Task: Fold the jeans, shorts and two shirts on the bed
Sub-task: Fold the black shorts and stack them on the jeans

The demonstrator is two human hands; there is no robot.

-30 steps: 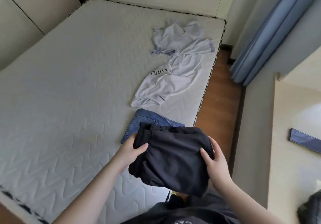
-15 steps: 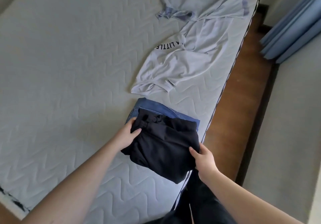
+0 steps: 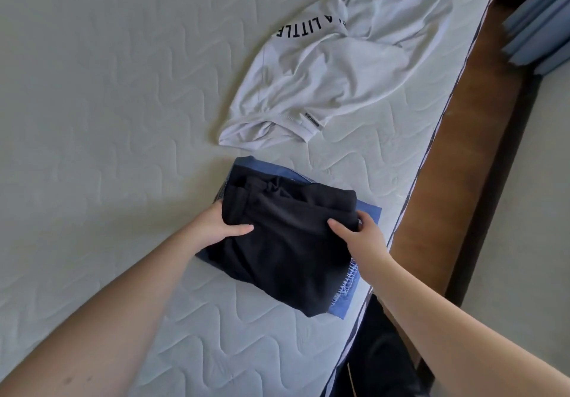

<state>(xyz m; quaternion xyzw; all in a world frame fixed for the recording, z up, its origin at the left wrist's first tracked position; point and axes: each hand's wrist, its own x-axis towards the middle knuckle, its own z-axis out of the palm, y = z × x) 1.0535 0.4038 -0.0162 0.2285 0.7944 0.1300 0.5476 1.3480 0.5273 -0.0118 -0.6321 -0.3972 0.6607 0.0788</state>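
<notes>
Folded black shorts (image 3: 287, 242) sit on folded jeans (image 3: 367, 211) at bed (image 3: 92, 119) edge. Left hand (image 3: 212, 227) and right hand (image 3: 357, 233) grip shorts' sides. Square edges, press flat, release. Unfolded shirt (image 3: 324, 88) at 12 o'clock.

Your folded black shorts (image 3: 287, 242) cover most of the folded jeans (image 3: 367, 211), so only blue edges peek out around them. Your left hand (image 3: 212, 227) and right hand (image 3: 361, 236) have fingers tucked out of sight behind the shorts' sides. The white shirt (image 3: 324, 88) runs off the top edge, its lettering partly folded under, its hem label too small to read.
</notes>
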